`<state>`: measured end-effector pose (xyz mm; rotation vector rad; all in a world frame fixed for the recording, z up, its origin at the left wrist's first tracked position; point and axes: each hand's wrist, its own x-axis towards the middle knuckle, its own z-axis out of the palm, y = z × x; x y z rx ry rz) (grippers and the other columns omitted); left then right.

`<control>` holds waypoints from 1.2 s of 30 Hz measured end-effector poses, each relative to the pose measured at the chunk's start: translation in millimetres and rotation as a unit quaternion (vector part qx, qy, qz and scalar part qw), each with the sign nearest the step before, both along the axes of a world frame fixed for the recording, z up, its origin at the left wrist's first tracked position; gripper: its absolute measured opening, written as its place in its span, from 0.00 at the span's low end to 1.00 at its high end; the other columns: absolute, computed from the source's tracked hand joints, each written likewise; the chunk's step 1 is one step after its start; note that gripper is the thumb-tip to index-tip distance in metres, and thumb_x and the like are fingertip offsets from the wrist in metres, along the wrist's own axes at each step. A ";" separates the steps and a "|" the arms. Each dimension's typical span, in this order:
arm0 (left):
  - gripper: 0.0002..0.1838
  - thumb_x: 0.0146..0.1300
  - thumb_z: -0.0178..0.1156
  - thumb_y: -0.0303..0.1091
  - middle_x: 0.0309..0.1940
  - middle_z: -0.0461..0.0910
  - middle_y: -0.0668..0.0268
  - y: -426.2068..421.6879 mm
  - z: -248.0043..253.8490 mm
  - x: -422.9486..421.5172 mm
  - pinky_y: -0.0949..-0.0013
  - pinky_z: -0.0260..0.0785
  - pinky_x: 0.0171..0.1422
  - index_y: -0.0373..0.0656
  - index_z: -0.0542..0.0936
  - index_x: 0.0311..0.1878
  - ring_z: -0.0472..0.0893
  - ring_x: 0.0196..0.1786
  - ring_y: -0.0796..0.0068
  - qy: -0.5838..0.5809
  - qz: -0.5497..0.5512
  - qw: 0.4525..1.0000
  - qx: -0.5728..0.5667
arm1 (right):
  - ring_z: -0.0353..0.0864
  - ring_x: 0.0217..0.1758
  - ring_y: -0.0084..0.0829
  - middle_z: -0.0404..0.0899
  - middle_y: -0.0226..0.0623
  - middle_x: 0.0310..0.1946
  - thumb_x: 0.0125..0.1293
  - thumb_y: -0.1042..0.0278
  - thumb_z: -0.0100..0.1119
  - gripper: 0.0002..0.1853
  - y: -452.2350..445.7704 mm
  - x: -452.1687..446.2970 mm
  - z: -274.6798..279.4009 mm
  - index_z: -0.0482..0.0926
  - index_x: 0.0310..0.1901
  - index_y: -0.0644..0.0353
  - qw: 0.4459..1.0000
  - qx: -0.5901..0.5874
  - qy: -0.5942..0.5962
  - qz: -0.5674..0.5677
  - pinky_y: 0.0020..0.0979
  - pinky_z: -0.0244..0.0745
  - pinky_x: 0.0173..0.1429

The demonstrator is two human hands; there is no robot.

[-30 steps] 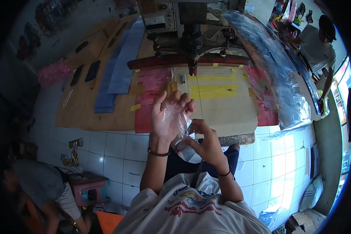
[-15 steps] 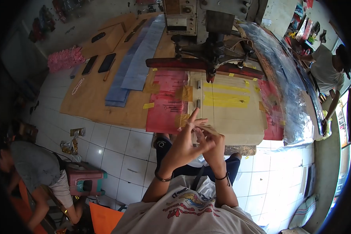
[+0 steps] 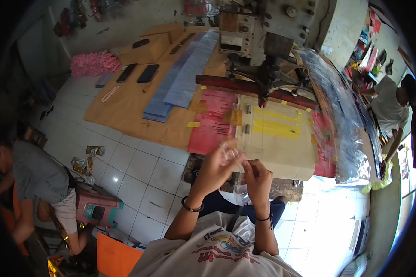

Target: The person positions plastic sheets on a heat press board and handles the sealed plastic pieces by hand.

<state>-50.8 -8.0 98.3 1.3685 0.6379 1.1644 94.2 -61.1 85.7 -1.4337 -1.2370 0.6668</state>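
Over the near edge of the work surface, my left hand (image 3: 216,168) is closed with its fingers curled around thin clear plastic (image 3: 229,151). My right hand (image 3: 258,179) pinches at the same plastic, thumb against fingers, close beside the left fingertips. The plastic's full shape is hard to make out. Just beyond both hands lies a beige board (image 3: 282,157) with yellow tape strips (image 3: 277,127) and small metal pieces on its left side. Red sheet material (image 3: 212,127) shows to its left, with dark marks and tape on it.
A press machine with a dark red bar (image 3: 256,92) hangs over the board. Blue-grey sheets (image 3: 180,87) and two phones (image 3: 148,74) lie left on the brown table (image 3: 120,108). Clear plastic sheeting (image 3: 339,124) covers the right side. One person (image 3: 41,171) bends at left; another (image 3: 388,104) stands at right.
My hands have come apart from their crossed position and now pinch the plastic side by side. The view has shifted, so the table appears lower and further right.
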 end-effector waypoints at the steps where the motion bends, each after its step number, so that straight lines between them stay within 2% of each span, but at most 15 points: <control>1: 0.21 0.78 0.56 0.28 0.49 0.87 0.56 -5.0 -0.4 -5.6 0.71 0.78 0.57 0.34 0.71 0.70 0.85 0.50 0.76 0.053 0.000 0.998 0.029 | 0.81 0.20 0.20 0.82 0.34 0.19 0.72 0.70 0.66 0.07 -0.2 -1.2 -2.3 0.85 0.40 0.66 1.000 0.019 -0.014 -0.004 0.25 0.72 0.27; 3: 0.17 0.78 0.57 0.27 0.49 0.87 0.57 -22.8 15.5 -11.7 0.71 0.77 0.60 0.32 0.76 0.65 0.84 0.53 0.76 0.159 0.000 0.984 0.081 | 0.82 0.21 0.20 0.82 0.35 0.19 0.71 0.71 0.67 0.06 -2.5 -4.1 -8.9 0.85 0.40 0.66 0.998 0.054 -0.041 -0.013 0.25 0.73 0.27; 4: 0.14 0.78 0.55 0.27 0.51 0.87 0.57 -28.6 7.3 -10.6 0.70 0.76 0.63 0.30 0.80 0.60 0.84 0.54 0.76 0.095 0.012 0.994 0.047 | 0.82 0.22 0.20 0.83 0.35 0.20 0.70 0.72 0.68 0.06 -5.5 -5.2 -9.3 0.85 0.41 0.66 0.997 0.052 -0.057 -0.015 0.25 0.73 0.28; 7: 0.15 0.79 0.54 0.27 0.51 0.87 0.57 -40.2 1.7 -24.7 0.70 0.76 0.63 0.28 0.78 0.61 0.85 0.53 0.75 0.010 0.026 0.999 0.033 | 0.81 0.22 0.21 0.84 0.37 0.22 0.69 0.72 0.68 0.06 -21.2 -16.4 -7.0 0.85 0.40 0.67 0.990 0.119 -0.073 0.006 0.27 0.73 0.28; 11: 0.13 0.80 0.54 0.31 0.49 0.86 0.50 -57.8 -9.7 -47.3 0.63 0.78 0.61 0.30 0.78 0.57 0.86 0.54 0.65 -0.109 0.038 0.992 -0.053 | 0.85 0.30 0.34 0.85 0.43 0.32 0.63 0.77 0.69 0.06 -41.6 -13.1 -12.3 0.85 0.41 0.66 0.978 0.078 -0.164 0.106 0.34 0.78 0.37; 12: 0.12 0.79 0.55 0.32 0.48 0.86 0.49 -63.1 -5.2 -52.0 0.61 0.80 0.59 0.31 0.77 0.55 0.87 0.51 0.61 -0.110 0.063 0.991 -0.051 | 0.85 0.33 0.41 0.84 0.44 0.34 0.58 0.80 0.69 0.10 -45.7 -10.8 -17.2 0.86 0.43 0.63 0.972 0.040 -0.194 0.125 0.36 0.78 0.40; 16: 0.11 0.79 0.56 0.32 0.40 0.86 0.54 -81.3 1.6 -55.8 0.63 0.81 0.54 0.32 0.78 0.53 0.88 0.44 0.65 -0.119 0.126 0.985 0.008 | 0.85 0.34 0.43 0.85 0.43 0.34 0.57 0.78 0.67 0.10 -51.0 -15.9 -32.0 0.86 0.42 0.61 0.973 0.084 -0.168 0.137 0.36 0.78 0.41; 19: 0.11 0.78 0.56 0.31 0.37 0.86 0.55 -89.8 0.1 -54.8 0.63 0.81 0.51 0.32 0.80 0.52 0.88 0.42 0.66 -0.114 0.140 0.981 0.066 | 0.85 0.34 0.42 0.86 0.43 0.32 0.58 0.77 0.66 0.09 -57.4 -12.6 -32.2 0.87 0.42 0.59 0.956 0.125 -0.233 0.125 0.37 0.77 0.43; 20: 0.13 0.78 0.59 0.33 0.38 0.86 0.57 -92.5 3.6 -54.9 0.68 0.79 0.51 0.31 0.80 0.52 0.86 0.42 0.71 -0.124 0.125 0.983 0.055 | 0.86 0.34 0.44 0.87 0.43 0.30 0.59 0.76 0.65 0.08 -61.5 -12.1 -29.4 0.87 0.41 0.59 0.966 0.103 -0.198 0.128 0.39 0.76 0.45; 21: 0.12 0.77 0.60 0.33 0.37 0.86 0.58 -91.5 9.0 -52.7 0.69 0.79 0.50 0.31 0.81 0.51 0.86 0.40 0.72 -0.117 0.128 0.982 0.072 | 0.82 0.26 0.39 0.85 0.42 0.27 0.61 0.73 0.68 0.06 -64.3 -11.5 -25.8 0.87 0.40 0.60 0.963 0.129 -0.204 0.118 0.35 0.75 0.38; 23: 0.12 0.76 0.62 0.32 0.35 0.86 0.59 -90.3 18.5 -45.4 0.70 0.79 0.47 0.31 0.82 0.50 0.86 0.38 0.74 -0.098 0.133 0.982 0.095 | 0.75 0.20 0.26 0.82 0.39 0.22 0.65 0.70 0.71 0.07 -76.0 -2.3 -17.2 0.86 0.40 0.63 0.974 0.030 -0.179 0.134 0.29 0.70 0.31; 26: 0.09 0.74 0.64 0.33 0.26 0.83 0.67 -69.0 55.0 -29.7 0.78 0.74 0.28 0.35 0.83 0.44 0.83 0.26 0.81 -0.083 0.156 0.974 0.145 | 0.67 0.21 0.17 0.80 0.34 0.22 0.68 0.66 0.71 0.10 -78.3 10.1 -29.0 0.86 0.41 0.65 0.973 0.020 -0.010 0.231 0.25 0.65 0.28; 28: 0.11 0.73 0.66 0.37 0.22 0.80 0.70 -42.8 85.5 -26.1 0.80 0.65 0.18 0.37 0.82 0.40 0.78 0.19 0.85 -0.038 0.154 0.983 0.092 | 0.68 0.23 0.16 0.81 0.33 0.24 0.69 0.67 0.71 0.09 -83.9 7.7 -15.8 0.86 0.41 0.66 0.971 0.029 0.030 0.234 0.25 0.66 0.29; 33: 0.17 0.72 0.66 0.42 0.17 0.75 0.72 -6.7 132.5 -11.7 0.80 0.59 0.13 0.38 0.79 0.35 0.74 0.13 0.86 -0.069 0.170 0.973 0.138 | 0.75 0.31 0.17 0.84 0.30 0.30 0.70 0.69 0.69 0.08 -73.5 9.2 -0.2 0.86 0.41 0.66 0.975 0.123 0.012 0.185 0.25 0.73 0.37; 36: 0.22 0.73 0.65 0.47 0.14 0.73 0.71 3.6 144.0 -4.4 0.79 0.57 0.12 0.37 0.79 0.31 0.72 0.11 0.85 -0.041 0.169 0.971 0.161 | 0.82 0.35 0.20 0.87 0.32 0.33 0.70 0.68 0.69 0.10 -74.1 11.3 -5.7 0.85 0.44 0.67 0.972 0.050 0.075 0.215 0.25 0.78 0.46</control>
